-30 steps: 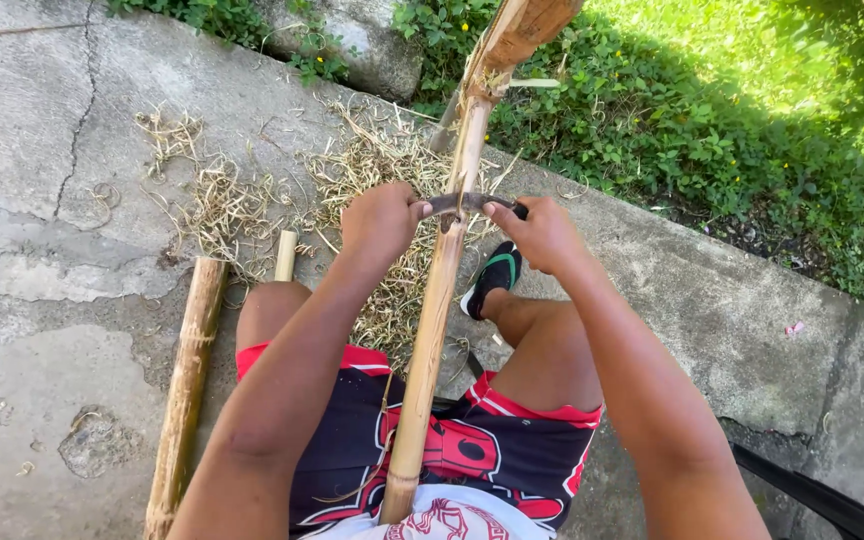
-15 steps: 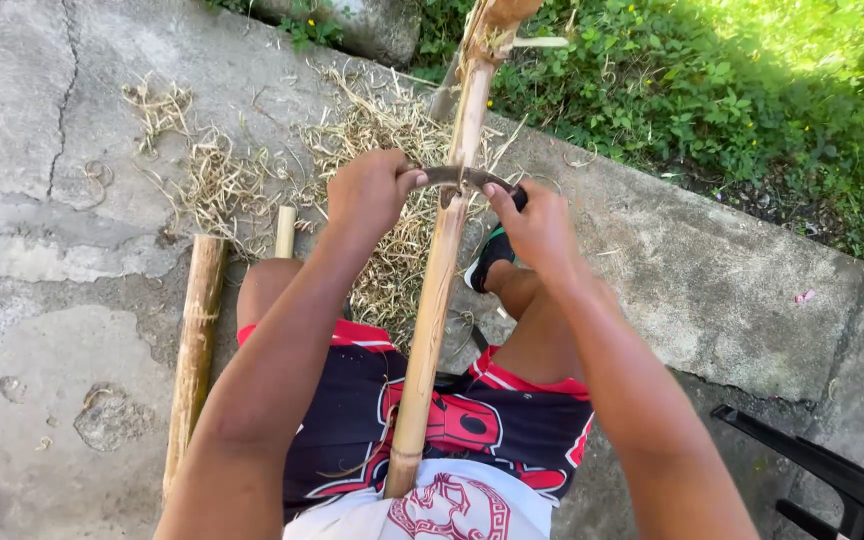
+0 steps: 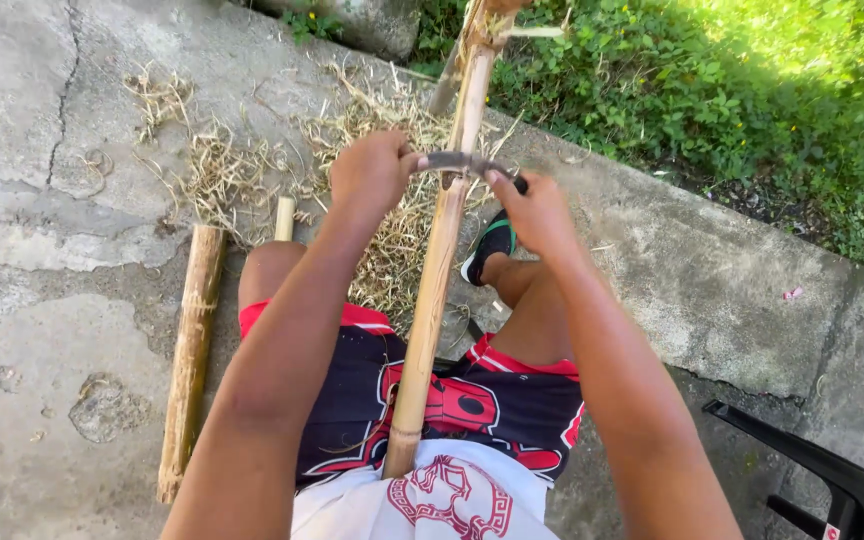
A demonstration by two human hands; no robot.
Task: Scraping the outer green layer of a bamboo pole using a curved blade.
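Two bamboo pieces lie on the cracked concrete floor (image 3: 42, 300) at the far left: a thick brown bamboo length (image 3: 190, 360) stretched flat, and just beside its upper end a short pale stub (image 3: 284, 218), partly tucked behind the person's knee. Straw-coloured shavings (image 3: 242, 165) are scattered across the concrete above them and run on under the work. Moving in, the left hand (image 3: 372, 172) is clenched around the left end of a dark curved blade (image 3: 457, 162), knuckles up. Centre stage, the long bamboo pole (image 3: 432, 290) runs from the person's lap, between the thighs in red-and-black shorts (image 3: 472, 400), up and away past the top of the picture, tilted slightly to the right. The blade lies crosswise on the pole's upper face, touching it. On the other side the right hand (image 3: 537, 212) grips the blade's right end, fingers curled over it. Below that hand, a black shoe (image 3: 490, 245) with green trim rests on the concrete. Further right, green weeds (image 3: 712, 110) border the slab, and a black plastic chair (image 3: 832, 480) pokes in at the bottom corner.
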